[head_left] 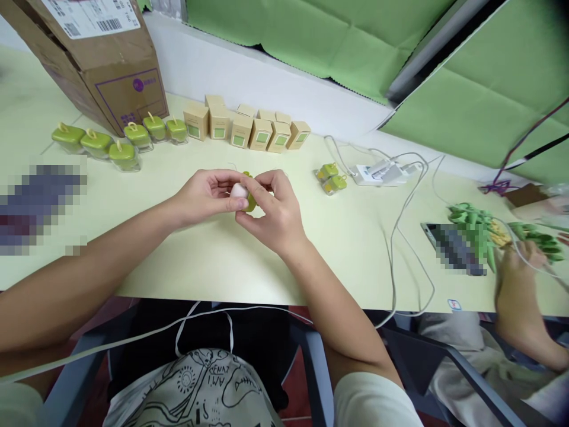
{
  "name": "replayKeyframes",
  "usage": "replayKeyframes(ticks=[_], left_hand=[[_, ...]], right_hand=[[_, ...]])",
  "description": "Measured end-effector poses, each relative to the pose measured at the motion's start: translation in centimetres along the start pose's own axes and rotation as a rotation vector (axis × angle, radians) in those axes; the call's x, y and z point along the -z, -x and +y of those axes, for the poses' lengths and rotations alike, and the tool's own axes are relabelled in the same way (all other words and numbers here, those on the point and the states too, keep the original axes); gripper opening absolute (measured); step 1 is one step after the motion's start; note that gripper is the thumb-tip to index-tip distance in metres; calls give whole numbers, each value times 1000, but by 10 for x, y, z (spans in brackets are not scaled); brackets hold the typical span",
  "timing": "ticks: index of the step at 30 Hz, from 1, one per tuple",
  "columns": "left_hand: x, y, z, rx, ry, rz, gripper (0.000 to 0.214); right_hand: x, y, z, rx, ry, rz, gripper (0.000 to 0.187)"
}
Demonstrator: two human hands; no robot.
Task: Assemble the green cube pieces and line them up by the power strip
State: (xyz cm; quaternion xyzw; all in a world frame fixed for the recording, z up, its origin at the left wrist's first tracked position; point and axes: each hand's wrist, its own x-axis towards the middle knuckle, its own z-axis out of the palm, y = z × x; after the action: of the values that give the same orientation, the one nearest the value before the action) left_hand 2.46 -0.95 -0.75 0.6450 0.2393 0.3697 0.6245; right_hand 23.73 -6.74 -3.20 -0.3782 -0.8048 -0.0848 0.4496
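Note:
My left hand point(207, 193) pinches a small white rounded piece point(239, 191) between thumb and fingers over the table. Against it, my right hand point(278, 210) has its fingers closed round a small green piece point(250, 201), mostly covered by the fingers. Its green matches the lids of the small containers on the table. Whether the white and green pieces are joined cannot be made out. Beyond my hands stand several small clear containers with green lids and loops, such as one green-lidded container point(124, 155), and a row of small brown cardboard boxes point(241, 130).
A large cardboard box point(120, 77) stands at the back left. Two more green-lidded containers point(330, 178) sit near a white power strip point(382, 173) with trailing cables. At right are a phone point(453, 249), green leafy pieces point(471, 216) and another person's hand point(524, 258).

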Motion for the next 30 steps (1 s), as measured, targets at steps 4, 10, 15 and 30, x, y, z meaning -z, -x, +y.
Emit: replayKeyframes(ticks=[4,10,15,30], left_hand=[[0,-2,-1,-29,-1,-7,59],[-2,0,6,-137,-51,106,66],[-5,5,15,-140,-95,132,55],[-1,7,22,-110,-33,88,54]], right_hand=[[0,-1,-1,62,23,32,61],[3,-2,7,23,9,75,60],[3,-1,9,-30,-38,67,56],[6,-5,13,27,-73,98,59]])
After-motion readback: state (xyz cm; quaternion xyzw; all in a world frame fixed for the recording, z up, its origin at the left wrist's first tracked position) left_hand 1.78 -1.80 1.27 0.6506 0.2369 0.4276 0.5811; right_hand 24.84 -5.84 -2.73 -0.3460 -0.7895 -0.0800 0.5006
